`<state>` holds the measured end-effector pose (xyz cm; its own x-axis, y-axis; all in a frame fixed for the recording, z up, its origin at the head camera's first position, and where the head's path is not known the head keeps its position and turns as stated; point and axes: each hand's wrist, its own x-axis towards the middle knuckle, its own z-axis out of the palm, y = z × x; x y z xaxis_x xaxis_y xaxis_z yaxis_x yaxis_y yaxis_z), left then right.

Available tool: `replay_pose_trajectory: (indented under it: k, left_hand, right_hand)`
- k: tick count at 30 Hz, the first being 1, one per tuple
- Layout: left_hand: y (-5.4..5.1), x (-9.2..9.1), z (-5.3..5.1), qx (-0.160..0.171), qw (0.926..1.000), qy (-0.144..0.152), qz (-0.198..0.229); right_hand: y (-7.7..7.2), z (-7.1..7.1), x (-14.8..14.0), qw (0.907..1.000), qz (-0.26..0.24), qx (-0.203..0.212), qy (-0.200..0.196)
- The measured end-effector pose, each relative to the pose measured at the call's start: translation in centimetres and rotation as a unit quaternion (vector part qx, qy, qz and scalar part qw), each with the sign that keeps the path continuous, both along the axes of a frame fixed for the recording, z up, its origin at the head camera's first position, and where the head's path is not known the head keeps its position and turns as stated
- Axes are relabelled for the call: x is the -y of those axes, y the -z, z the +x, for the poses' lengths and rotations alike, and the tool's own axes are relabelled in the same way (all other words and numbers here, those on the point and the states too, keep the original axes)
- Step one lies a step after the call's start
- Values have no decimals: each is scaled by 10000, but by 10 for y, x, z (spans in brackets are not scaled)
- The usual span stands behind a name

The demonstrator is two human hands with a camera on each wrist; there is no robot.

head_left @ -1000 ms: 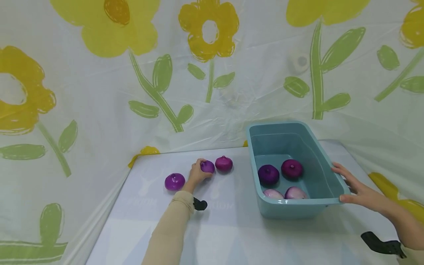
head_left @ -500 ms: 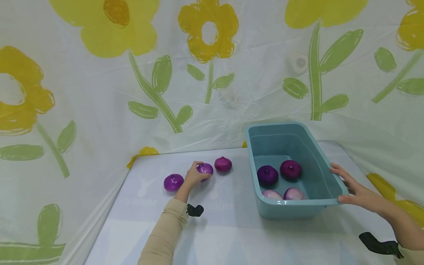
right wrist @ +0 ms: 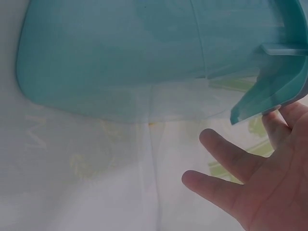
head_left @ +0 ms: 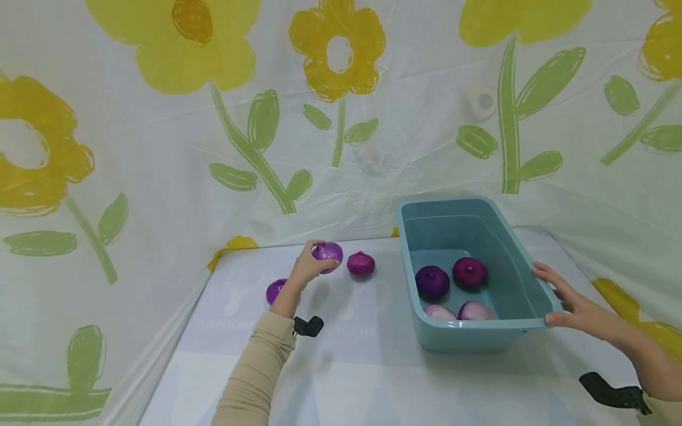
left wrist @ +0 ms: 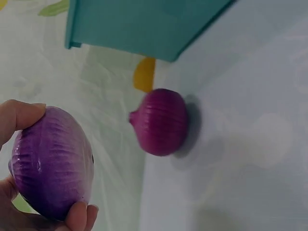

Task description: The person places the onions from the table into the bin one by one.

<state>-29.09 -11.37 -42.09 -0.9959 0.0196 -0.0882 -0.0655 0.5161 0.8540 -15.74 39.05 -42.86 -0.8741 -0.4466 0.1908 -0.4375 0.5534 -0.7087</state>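
My left hand (head_left: 306, 264) grips a purple onion (head_left: 328, 255), raised above the table. In the left wrist view that onion (left wrist: 53, 163) sits between thumb and fingertips, its lower side paler. A magenta onion (head_left: 361, 264) with a short pointed tip rests on the table just right of it. Behind my left forearm, another purple onion (head_left: 274, 291) is partly hidden. My right hand (head_left: 581, 307) rests against the right rim of a blue-green plastic bin (head_left: 482, 338). Seen from the right wrist, its fingers (right wrist: 231, 154) are spread and mostly straight, some touching the rim's underside.
Inside the bin lie two dark purple onions (head_left: 432, 281) and two pale pinkish ones (head_left: 475, 310) by the near wall. The white table (head_left: 367, 378) backs onto a hanging sheet (head_left: 415, 136) printed with yellow flowers.
My left hand has lifted the purple onion off the table and moved it slightly left and up in view. My right hand and the bin stay where they were.
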Motion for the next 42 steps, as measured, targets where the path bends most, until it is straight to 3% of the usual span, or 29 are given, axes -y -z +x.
replay_pose_trajectory:
  k: [9,13,27,35,42]
  left_hand:
    - [-38,-10,-7,256,9978,298,536]
    - [-55,-17,-10,187,9971,459,577]
    - [-112,-68,-13,-27,9931,1007,603]
    - [-130,-101,-6,-75,9876,1391,721]
    - [-133,-137,2,-18,9804,1696,1004]
  right_hand:
    - [-3,1,2,9998,-62,158,-36]
    - [-2,1,1,9999,-52,114,-21]
    - [-1,0,1,9998,-138,97,-92]
    - [1,0,1,9999,-108,4,-61]
    - [2,0,0,10000,-65,-28,-61]
